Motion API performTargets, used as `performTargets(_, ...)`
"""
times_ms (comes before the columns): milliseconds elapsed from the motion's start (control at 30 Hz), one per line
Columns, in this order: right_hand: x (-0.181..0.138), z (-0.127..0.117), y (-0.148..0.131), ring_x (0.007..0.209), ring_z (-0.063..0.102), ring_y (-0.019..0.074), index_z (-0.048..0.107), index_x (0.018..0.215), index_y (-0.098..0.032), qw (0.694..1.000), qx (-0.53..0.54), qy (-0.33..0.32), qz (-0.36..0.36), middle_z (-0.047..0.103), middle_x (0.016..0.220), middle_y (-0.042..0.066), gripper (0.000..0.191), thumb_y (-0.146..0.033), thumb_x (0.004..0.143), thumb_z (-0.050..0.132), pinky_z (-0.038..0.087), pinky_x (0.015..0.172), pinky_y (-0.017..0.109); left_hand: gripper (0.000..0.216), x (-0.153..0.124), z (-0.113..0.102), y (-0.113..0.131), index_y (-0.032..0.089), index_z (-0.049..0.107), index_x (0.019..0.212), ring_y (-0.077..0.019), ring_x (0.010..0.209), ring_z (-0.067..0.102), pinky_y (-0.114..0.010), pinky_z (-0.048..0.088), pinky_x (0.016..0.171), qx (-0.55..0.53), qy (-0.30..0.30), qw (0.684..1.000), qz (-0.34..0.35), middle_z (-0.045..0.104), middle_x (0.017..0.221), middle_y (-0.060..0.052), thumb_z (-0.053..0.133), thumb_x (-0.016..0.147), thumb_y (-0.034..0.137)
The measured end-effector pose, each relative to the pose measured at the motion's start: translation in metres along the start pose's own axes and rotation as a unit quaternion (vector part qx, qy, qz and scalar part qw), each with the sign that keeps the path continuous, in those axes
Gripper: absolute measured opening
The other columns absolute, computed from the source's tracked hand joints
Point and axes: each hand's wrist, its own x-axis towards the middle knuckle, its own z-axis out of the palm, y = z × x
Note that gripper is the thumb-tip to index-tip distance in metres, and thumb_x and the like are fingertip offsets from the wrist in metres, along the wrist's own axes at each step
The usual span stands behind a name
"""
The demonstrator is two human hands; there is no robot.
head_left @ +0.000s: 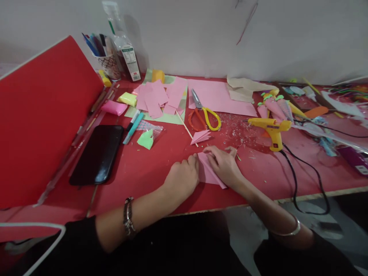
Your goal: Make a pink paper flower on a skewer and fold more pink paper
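Both my hands rest on a pink paper piece (209, 174) lying flat on the red table (143, 168) near its front edge. My left hand (184, 177) is curled closed, pressing the paper's left edge. My right hand (222, 161) lies over the paper's top with fingers bent, pinching a fold. Just beyond them, a folded pink paper fan (200, 136) sits on a thin wooden stick (185, 126).
Scissors (204, 115) with orange and yellow handles and a stack of pink paper pieces (161, 97) lie behind. A yellow glue gun (271, 130) stands right, its black cord (296, 180) hanging over the edge. A black phone (97, 153), a red board (43, 119) and a pen cup (107, 61) are left.
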Motion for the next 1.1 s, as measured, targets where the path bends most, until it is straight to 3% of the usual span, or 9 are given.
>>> performTargets(233,-0.003,-0.009,0.002,0.054,0.054,0.0143,0.052,0.092,-0.018,0.999,0.01,0.007,0.04,0.054,0.052,-0.005,0.02,-0.025,0.075,0.045,0.025,0.082,0.038,0.046,-0.001,0.001,0.002,-0.001,0.035,0.125,-0.0165,0.07,0.057,-0.022,0.043,0.048,0.025,-0.014,1.0,0.004,0.055,0.092,-0.015,0.037,0.08,0.006)
performTargets(367,-0.009,-0.016,0.002,0.052,0.051,0.0141,0.044,0.105,-0.019,0.994,0.085,-0.042,0.046,0.049,0.049,-0.008,0.033,-0.033,0.075,0.046,0.028,0.082,0.04,0.045,-0.001,0.001,0.003,0.002,0.035,0.126,-0.0161,0.072,0.057,-0.022,0.044,0.05,0.023,-0.022,0.999,0.005,0.054,0.096,-0.015,0.039,0.081,0.009)
performTargets(500,-0.015,-0.017,0.002,0.049,0.049,0.0136,0.043,0.108,-0.019,0.991,0.101,-0.079,0.045,0.048,0.046,-0.008,0.031,-0.027,0.079,0.04,0.029,0.081,0.04,0.043,-0.001,0.0,0.003,0.003,0.037,0.125,-0.0164,0.072,0.057,-0.022,0.044,0.051,0.024,-0.029,0.999,0.0,0.055,0.096,-0.015,0.037,0.082,0.009)
performTargets(833,-0.02,-0.013,0.014,0.055,0.055,0.0146,0.048,0.105,-0.021,0.999,-0.026,-0.026,-0.01,0.06,0.064,-0.001,0.026,-0.022,0.082,0.036,0.023,0.086,0.044,0.046,0.0,-0.004,0.005,0.004,0.035,0.127,-0.0159,0.073,0.057,-0.023,0.045,0.051,0.025,-0.041,0.999,-0.003,0.055,0.1,-0.015,0.033,0.081,0.003)
performTargets(967,-0.023,-0.016,0.015,0.059,0.058,0.0169,0.044,0.109,-0.02,1.0,0.011,-0.027,0.003,0.059,0.06,-0.002,0.03,-0.027,0.08,0.041,0.025,0.086,0.044,0.046,0.0,-0.005,0.005,0.001,0.035,0.126,-0.0174,0.074,0.057,-0.024,0.045,0.051,0.018,-0.045,0.999,-0.006,0.056,0.098,-0.016,0.034,0.08,0.003)
performTargets(1100,-0.028,-0.022,0.013,0.079,0.061,0.0224,0.034,0.118,-0.021,0.993,0.096,-0.061,0.034,0.064,0.077,0.002,0.047,-0.035,0.075,0.049,0.023,0.089,0.048,0.045,-0.001,-0.006,0.006,-0.001,0.034,0.126,-0.018,0.073,0.057,-0.025,0.045,0.051,0.012,-0.041,0.999,-0.013,0.056,0.097,-0.016,0.036,0.081,0.007)
